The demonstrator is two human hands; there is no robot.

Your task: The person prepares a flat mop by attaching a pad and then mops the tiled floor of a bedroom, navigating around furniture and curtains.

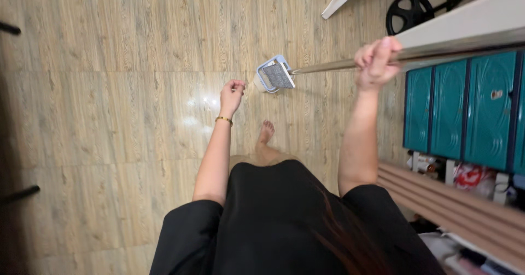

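Observation:
My right hand (375,62) grips the metal pole (328,65) of a flat mop, holding it raised and nearly level. The mop head (275,75), a white frame with a grey pad, hangs above the wooden floor in the middle of the view. My left hand (232,94), a gold bracelet on its wrist, is stretched out just left of the mop head with fingers curled; it seems to pinch a small bit near the pad's edge, but I cannot tell for sure. My bare foot (266,131) shows below.
Teal cabinet doors (465,108) under a pale counter edge (465,21) line the right side. A black round weight plate (409,11) lies at the top right. Shelves with packets (470,176) sit lower right. Dark bars (19,194) poke in from the left edge.

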